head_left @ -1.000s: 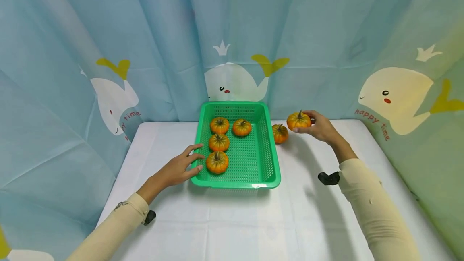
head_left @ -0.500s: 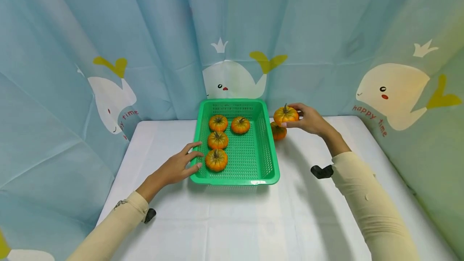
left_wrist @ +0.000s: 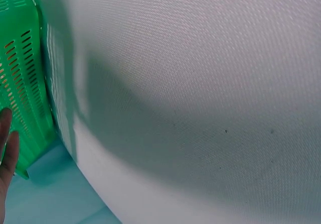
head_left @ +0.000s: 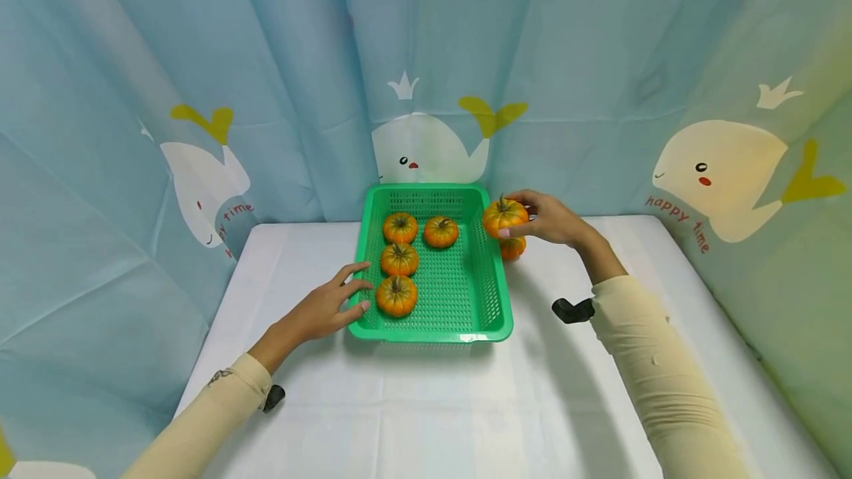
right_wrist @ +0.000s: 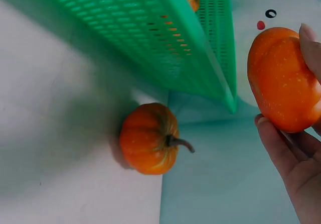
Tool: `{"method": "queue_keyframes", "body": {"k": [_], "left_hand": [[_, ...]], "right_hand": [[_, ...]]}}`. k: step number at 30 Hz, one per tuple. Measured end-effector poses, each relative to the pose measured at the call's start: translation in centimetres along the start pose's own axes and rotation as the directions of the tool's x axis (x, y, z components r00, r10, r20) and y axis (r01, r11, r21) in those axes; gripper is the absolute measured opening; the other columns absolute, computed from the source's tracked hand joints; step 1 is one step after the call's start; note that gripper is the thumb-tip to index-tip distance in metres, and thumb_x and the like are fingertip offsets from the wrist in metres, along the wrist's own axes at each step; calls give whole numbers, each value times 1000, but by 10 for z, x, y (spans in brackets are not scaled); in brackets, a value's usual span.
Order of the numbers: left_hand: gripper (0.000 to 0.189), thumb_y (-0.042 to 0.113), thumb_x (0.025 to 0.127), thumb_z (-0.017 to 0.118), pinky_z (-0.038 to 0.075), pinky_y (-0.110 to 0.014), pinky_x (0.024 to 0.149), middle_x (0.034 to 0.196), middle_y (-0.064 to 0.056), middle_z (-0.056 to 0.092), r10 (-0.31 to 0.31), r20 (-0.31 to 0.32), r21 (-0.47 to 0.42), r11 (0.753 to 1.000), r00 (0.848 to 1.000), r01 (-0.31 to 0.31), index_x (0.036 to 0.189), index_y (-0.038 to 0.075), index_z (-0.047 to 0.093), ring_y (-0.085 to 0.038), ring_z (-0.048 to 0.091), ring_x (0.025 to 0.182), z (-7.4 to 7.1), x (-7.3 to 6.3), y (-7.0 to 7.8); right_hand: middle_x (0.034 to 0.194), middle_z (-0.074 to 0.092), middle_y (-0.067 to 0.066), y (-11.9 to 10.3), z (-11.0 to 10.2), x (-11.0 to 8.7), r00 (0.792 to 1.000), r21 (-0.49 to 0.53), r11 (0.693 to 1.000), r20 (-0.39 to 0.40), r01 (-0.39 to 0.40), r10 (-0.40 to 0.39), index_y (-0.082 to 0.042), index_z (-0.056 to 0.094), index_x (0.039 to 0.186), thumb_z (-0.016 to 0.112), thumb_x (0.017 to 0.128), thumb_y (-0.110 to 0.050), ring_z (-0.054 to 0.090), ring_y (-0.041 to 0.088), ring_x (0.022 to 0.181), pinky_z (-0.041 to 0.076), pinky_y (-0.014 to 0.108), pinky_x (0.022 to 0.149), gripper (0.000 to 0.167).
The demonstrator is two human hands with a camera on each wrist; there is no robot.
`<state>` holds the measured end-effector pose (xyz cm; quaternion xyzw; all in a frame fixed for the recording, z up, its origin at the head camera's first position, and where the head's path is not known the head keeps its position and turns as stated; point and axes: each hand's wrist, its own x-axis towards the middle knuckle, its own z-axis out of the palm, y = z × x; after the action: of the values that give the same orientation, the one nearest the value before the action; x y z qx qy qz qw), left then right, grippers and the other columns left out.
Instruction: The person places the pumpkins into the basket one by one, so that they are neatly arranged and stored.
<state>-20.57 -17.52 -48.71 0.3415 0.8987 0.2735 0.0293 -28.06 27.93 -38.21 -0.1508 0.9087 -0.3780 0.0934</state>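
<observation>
My right hand [head_left: 551, 219] grips a small orange pumpkin [head_left: 504, 219] by its side, raised at the right rim of the green plastic basket [head_left: 426, 335]. In the right wrist view the held pumpkin [right_wrist: 285, 81] shows its smooth underside between thumb and fingers. Another pumpkin [right_wrist: 149, 139] stands on the table just outside the basket, partly covered by the held one in the head view. My left hand [head_left: 326, 309] rests its spread fingers at the basket's left rim. Inside are several pumpkins: three in a column at left, and one pumpkin [head_left: 441, 232] at the back middle.
A white cloth covers the table [head_left: 426, 412]. Light blue curtains [head_left: 426, 35] with whale prints hang behind it and on both sides. The basket's back edge is close to the rear curtain. Black devices [head_left: 574, 310] are worn at both wrists.
My right hand has carried the pumpkin leftward, from beyond the one on the table to the basket's right rim. The left hand has stayed at the left rim.
</observation>
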Motion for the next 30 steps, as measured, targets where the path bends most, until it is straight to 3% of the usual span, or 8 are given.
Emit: {"method": "queue_keyframes", "body": {"k": [9, 21, 30], "left_hand": [[41, 41, 103, 55, 52, -53, 94, 163, -1, 30, -6, 5, -6, 1000, 1000, 6, 134, 16, 61, -32, 62, 121, -1, -1, 1], [39, 40, 103, 55, 53, -51, 91, 162, -1, 30, 4, -1, 1, 1000, 1000, -4, 134, 17, 62, -29, 65, 115, 0, 0, 0], [40, 40, 103, 55, 53, -52, 91, 162, -3, 31, 6, -3, 6, 1000, 1000, -6, 134, 15, 62, -30, 65, 115, -2, -1, 3]], "right_hand": [[140, 55, 19, -7, 7, 6, 997, -4, 1000, 73, -11, 11, -4, 44, 151, 80, 86, -30, 54, 34, 119, 47, 45, 96, 78], [139, 52, 20, -16, 23, 20, 995, 27, 999, 100, 22, -24, -3, 43, 147, 80, 86, -26, 54, 36, 121, 50, 44, 96, 75], [148, 46, 21, -19, 40, 31, 992, 57, 998, 128, 2, -10, -4, 39, 152, 79, 87, -25, 49, 38, 128, 45, 50, 105, 79]]}}
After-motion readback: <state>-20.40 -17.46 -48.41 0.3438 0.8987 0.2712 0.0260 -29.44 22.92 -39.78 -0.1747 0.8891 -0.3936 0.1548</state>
